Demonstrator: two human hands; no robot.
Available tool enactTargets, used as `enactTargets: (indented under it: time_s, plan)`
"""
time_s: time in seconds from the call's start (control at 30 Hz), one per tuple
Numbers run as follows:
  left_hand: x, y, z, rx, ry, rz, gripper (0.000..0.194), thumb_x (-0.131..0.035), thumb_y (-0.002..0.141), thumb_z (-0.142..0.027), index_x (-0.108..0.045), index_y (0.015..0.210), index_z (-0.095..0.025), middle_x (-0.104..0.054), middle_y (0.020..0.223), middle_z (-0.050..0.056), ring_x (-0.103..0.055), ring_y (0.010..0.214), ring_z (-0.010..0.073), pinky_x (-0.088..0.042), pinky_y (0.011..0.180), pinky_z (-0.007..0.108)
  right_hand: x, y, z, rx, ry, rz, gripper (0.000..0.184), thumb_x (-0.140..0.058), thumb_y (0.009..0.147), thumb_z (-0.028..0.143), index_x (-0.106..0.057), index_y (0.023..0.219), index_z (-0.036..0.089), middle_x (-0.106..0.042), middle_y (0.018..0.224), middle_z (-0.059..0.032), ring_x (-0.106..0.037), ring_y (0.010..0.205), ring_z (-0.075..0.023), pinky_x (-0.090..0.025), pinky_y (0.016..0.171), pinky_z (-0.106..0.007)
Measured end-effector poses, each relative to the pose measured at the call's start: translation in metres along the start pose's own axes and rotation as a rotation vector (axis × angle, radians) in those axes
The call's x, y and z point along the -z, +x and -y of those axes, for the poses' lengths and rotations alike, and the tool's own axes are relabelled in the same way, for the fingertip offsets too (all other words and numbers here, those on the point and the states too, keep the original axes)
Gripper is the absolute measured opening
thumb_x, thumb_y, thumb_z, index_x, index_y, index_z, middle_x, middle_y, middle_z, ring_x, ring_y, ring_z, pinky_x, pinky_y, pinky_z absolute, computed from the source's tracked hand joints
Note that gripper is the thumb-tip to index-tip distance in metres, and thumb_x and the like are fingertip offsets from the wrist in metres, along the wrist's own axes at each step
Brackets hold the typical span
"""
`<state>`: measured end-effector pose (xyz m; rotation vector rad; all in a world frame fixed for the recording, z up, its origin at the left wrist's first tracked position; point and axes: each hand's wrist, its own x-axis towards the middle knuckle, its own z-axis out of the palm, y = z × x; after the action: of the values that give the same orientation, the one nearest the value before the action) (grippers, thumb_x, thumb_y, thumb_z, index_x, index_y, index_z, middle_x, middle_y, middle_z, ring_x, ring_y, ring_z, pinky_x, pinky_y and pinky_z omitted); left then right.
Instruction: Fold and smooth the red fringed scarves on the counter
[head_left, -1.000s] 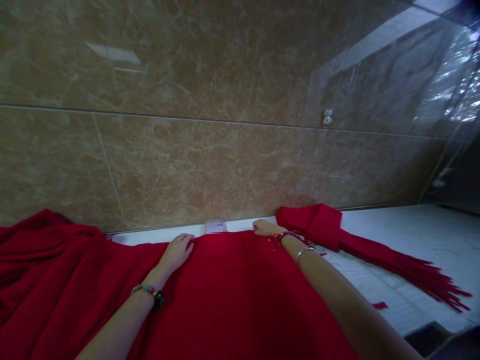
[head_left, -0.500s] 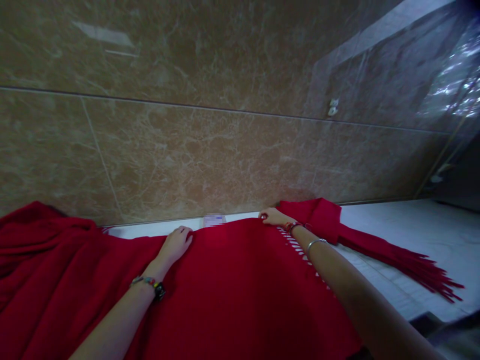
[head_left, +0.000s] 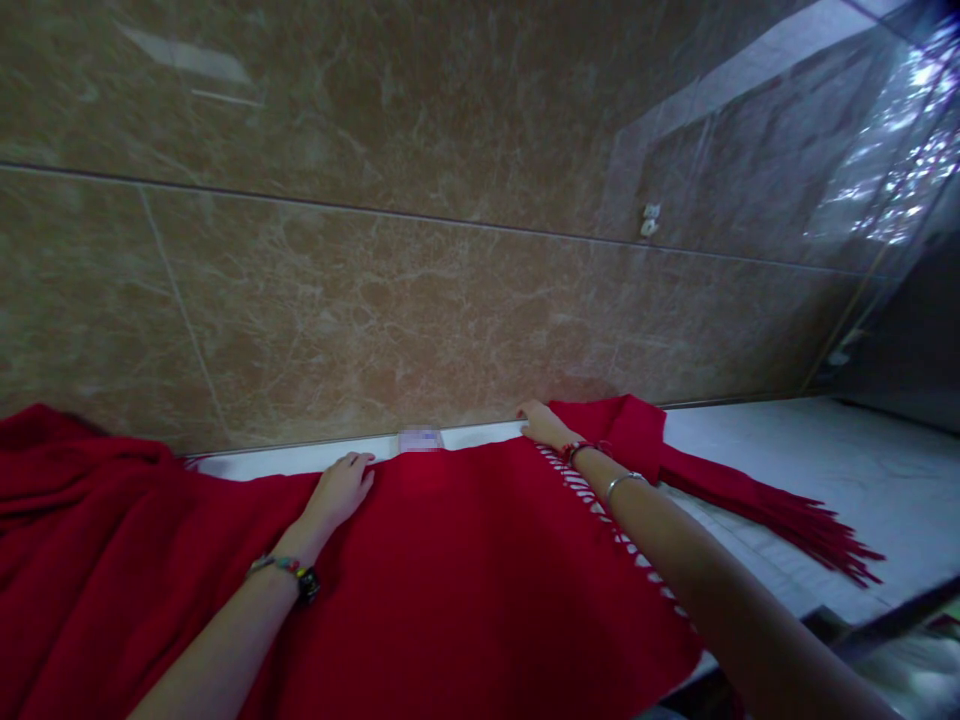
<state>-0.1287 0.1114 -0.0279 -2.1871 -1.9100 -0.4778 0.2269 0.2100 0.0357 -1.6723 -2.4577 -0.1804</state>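
Observation:
A wide red shawl [head_left: 450, 580] lies spread over the white surface, its right edge lined with short fringe. My left hand [head_left: 343, 488] rests palm down on its far edge, open, with the fingers stretched out. Near the far right corner, my right hand [head_left: 546, 424] reaches slightly past the edge, with its fingers loosely bent and apart and nothing visible in them. Its palm side is hidden. Beyond my right wrist is a folded red fringed piece [head_left: 630, 430], whose long tassels [head_left: 795, 510] trail to the right.
Behind stands a glossy brown marble-tiled wall [head_left: 390, 300], close to the far edge of the white surface [head_left: 757, 440]. A small clear packet [head_left: 420, 439] lies by the wall. Bunched red cloth [head_left: 82, 480] is at left. A dark panel [head_left: 907, 340] stands at far right.
My right hand has shifted slightly past the shawl's far edge, and its fingers have loosened. My left hand stays flat on the cloth. The view has turned slightly to the right.

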Motion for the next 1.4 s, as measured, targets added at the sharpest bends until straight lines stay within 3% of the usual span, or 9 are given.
enactTargets:
  time_s: [0.13, 0.37, 0.57, 0.67, 0.8, 0.97, 1.2, 1.3, 1.4]
  plan:
    - [-0.001, 0.000, 0.001, -0.021, -0.008, -0.013, 0.036, -0.032, 0.083, -0.019, -0.052, 0.111, -0.009, -0.056, 0.110, 0.014, -0.053, 0.099, 0.0217, -0.040, 0.088, 0.034, -0.018, 0.002, 0.021, 0.141, 0.035, 0.091, 0.038, -0.052, 0.074, 0.015, -0.056, 0.112, 0.018, -0.056, 0.116, -0.0071, -0.050, 0.106, -0.0158, -0.037, 0.088, -0.024]
    - [0.002, 0.001, 0.003, -0.041, 0.000, -0.049, 0.033, -0.033, 0.081, -0.015, -0.059, 0.101, -0.014, -0.058, 0.094, 0.011, -0.055, 0.088, 0.0203, -0.043, 0.081, 0.032, -0.024, 0.012, 0.011, 0.054, 0.011, 0.127, 0.020, -0.055, 0.073, 0.013, -0.066, 0.090, 0.016, -0.064, 0.096, -0.0119, -0.058, 0.091, -0.0217, -0.043, 0.076, -0.029]
    - [0.006, 0.000, -0.001, 0.020, -0.013, -0.059, 0.024, -0.036, 0.078, -0.014, -0.054, 0.094, -0.014, -0.057, 0.094, 0.010, -0.056, 0.085, 0.0206, -0.044, 0.078, 0.033, -0.027, -0.012, 0.043, 0.130, 0.034, -0.038, 0.039, -0.044, 0.083, 0.023, -0.048, 0.121, 0.018, -0.037, 0.134, -0.0135, -0.033, 0.123, -0.0232, -0.030, 0.097, -0.038]
    - [0.011, -0.002, -0.006, 0.045, -0.009, -0.058, 0.028, -0.034, 0.078, -0.010, -0.051, 0.101, -0.013, -0.059, 0.095, 0.011, -0.056, 0.088, 0.0217, -0.042, 0.081, 0.036, -0.041, -0.029, 0.069, 0.255, 0.126, -0.001, 0.048, -0.036, 0.087, 0.040, -0.037, 0.130, 0.021, -0.031, 0.139, -0.0087, -0.026, 0.127, -0.0203, -0.026, 0.100, -0.038]
    - [0.018, -0.006, -0.015, 0.019, 0.057, -0.175, 0.041, -0.034, 0.076, -0.006, -0.048, 0.114, -0.012, -0.048, 0.119, 0.017, -0.047, 0.110, 0.0263, -0.035, 0.093, 0.041, -0.053, -0.039, 0.082, 0.232, 0.177, 0.098, 0.051, -0.021, 0.089, 0.045, -0.032, 0.134, 0.023, -0.027, 0.142, -0.0079, -0.023, 0.129, -0.0233, -0.019, 0.102, -0.048]
    - [0.010, -0.008, -0.013, -0.222, -0.077, 0.112, 0.043, -0.031, 0.085, -0.031, -0.046, 0.122, -0.015, -0.047, 0.128, 0.010, -0.044, 0.117, 0.0196, -0.031, 0.100, 0.034, -0.052, -0.038, 0.071, 0.186, 0.146, 0.138, 0.052, -0.021, 0.089, 0.046, -0.027, 0.136, 0.024, -0.022, 0.143, -0.0064, -0.018, 0.131, -0.0243, -0.017, 0.102, -0.051]
    - [0.005, -0.010, -0.004, -0.130, 0.008, 0.255, 0.056, -0.021, 0.086, -0.041, -0.032, 0.133, -0.012, -0.031, 0.140, 0.009, -0.027, 0.128, 0.0207, -0.024, 0.103, 0.039, -0.046, -0.039, 0.041, 0.031, 0.128, 0.131, 0.052, -0.023, 0.090, 0.039, -0.028, 0.135, 0.014, -0.021, 0.143, -0.0123, -0.018, 0.130, -0.0255, -0.016, 0.102, -0.049]
    - [0.007, -0.009, -0.006, -0.125, 0.039, 0.285, 0.056, -0.019, 0.086, -0.040, -0.029, 0.134, -0.013, -0.028, 0.141, 0.007, -0.024, 0.130, 0.0206, -0.023, 0.103, 0.039, -0.040, -0.044, 0.058, 0.028, 0.152, 0.100, 0.054, -0.021, 0.090, 0.041, -0.024, 0.137, 0.013, -0.017, 0.144, -0.0119, -0.014, 0.131, -0.0259, -0.016, 0.103, -0.049]
    - [0.007, -0.009, -0.007, -0.123, 0.051, 0.299, 0.058, -0.018, 0.087, -0.042, -0.028, 0.135, -0.013, -0.027, 0.142, 0.007, -0.023, 0.130, 0.0206, -0.021, 0.104, 0.038, -0.038, -0.057, 0.093, 0.210, 0.228, 0.029, 0.058, -0.019, 0.089, 0.046, -0.018, 0.138, 0.016, -0.015, 0.145, -0.0089, -0.010, 0.132, -0.0226, -0.013, 0.105, -0.046]
